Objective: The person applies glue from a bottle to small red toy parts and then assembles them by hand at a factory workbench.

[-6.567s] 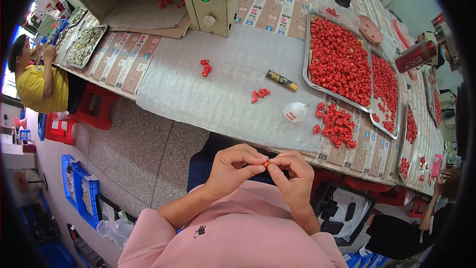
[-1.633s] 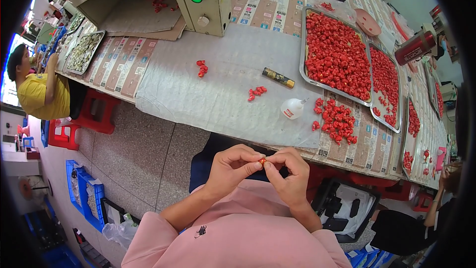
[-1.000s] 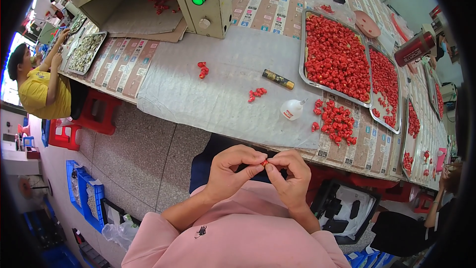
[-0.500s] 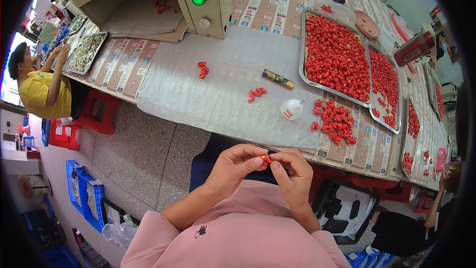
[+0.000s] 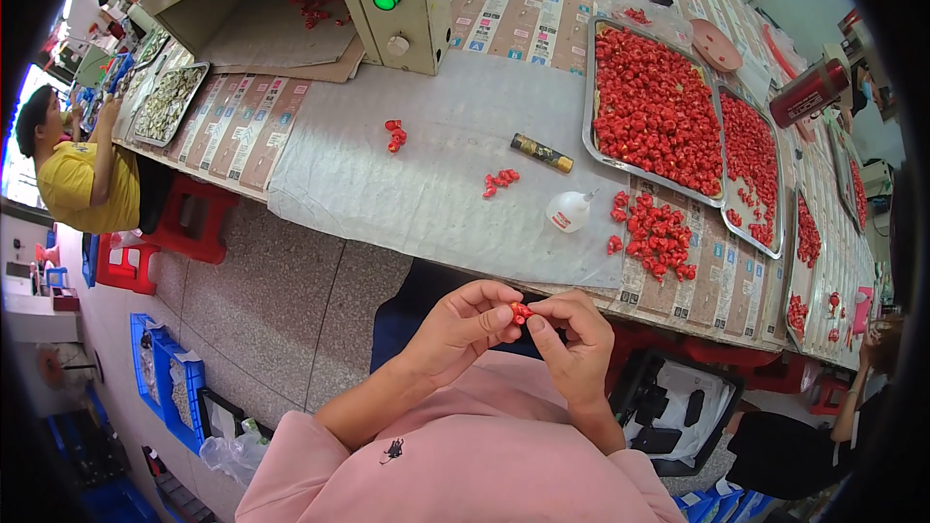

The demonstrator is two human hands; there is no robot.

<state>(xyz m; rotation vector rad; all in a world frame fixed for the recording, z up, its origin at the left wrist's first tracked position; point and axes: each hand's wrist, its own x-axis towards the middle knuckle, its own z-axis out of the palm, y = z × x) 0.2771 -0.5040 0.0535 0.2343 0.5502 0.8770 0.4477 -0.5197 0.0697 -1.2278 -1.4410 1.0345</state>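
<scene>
Between the fingertips of both hands is a small red piece with yellow touches (image 5: 521, 313), held just off the table's near edge. My left hand (image 5: 470, 324) pinches it from one side and my right hand (image 5: 573, 337) from the other. Ahead, on a whitish sheet (image 5: 387, 189), lie a small cluster of red pieces (image 5: 501, 182) and another red cluster (image 5: 396, 136). A white squeeze bottle with a thin tip (image 5: 569, 211) stands close by, near a dark tube with gold ends (image 5: 542, 152). A loose pile of red pieces (image 5: 659, 235) lies to the right.
Metal trays full of red pieces (image 5: 588, 126) stand at the right. A box-shaped machine with red and green buttons (image 5: 397, 19) stands at the back left, red pieces inside. A person in yellow (image 5: 82, 174) works at far left. A black crate (image 5: 678, 416) is at lower right.
The red piece has turned slightly between my fingertips, while both hands stay nearly in place. The person in yellow has lowered their hands.
</scene>
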